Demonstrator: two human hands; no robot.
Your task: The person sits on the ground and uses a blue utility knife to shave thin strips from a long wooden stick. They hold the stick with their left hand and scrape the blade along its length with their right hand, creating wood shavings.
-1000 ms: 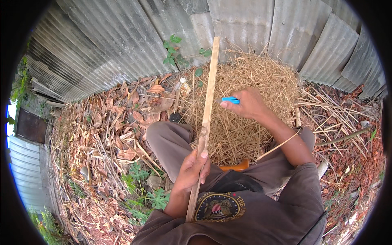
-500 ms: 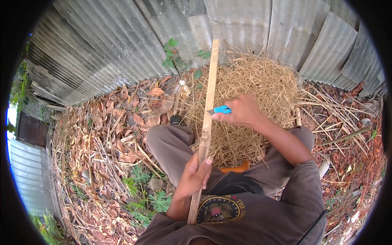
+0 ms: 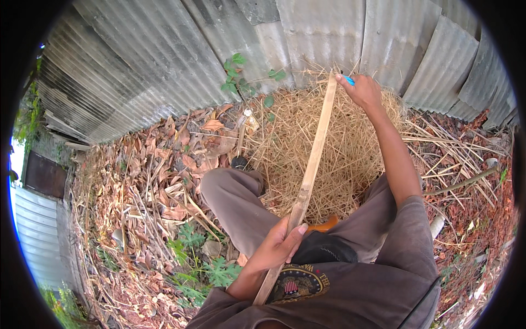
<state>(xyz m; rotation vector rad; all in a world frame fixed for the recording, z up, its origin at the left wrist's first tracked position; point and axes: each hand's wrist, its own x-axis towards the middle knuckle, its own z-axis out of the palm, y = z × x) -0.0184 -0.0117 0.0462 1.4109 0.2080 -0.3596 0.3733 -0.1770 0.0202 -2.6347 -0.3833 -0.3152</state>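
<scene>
A long, flat strip of pale wood (image 3: 316, 151) slants from my belly up toward the corrugated fence. My left hand (image 3: 276, 245) is closed around its lower part, thumb across the face, with the butt end against my shirt. At the far tip is my right hand (image 3: 362, 89), gripping a blue utility knife (image 3: 348, 80). Most of the knife is hidden by my fingers, and its blade cannot be made out at the strip's end. The strip's upper face looks light and smooth; a darker, rougher patch lies nearer my left hand.
Dry straw-like shavings (image 3: 290, 126) heap between my legs and the corrugated metal fence (image 3: 323, 38). An orange curved object (image 3: 323, 223) lies by my lap. Brown dead leaves (image 3: 159, 159) cover the left ground; dry stalks (image 3: 455, 148) lie right. A green plant (image 3: 222, 271) grows beside my left arm.
My right hand with the utility knife has moved up and away from me, from mid-strip to its far tip. The strip's far end has swung right. My left hand keeps its hold.
</scene>
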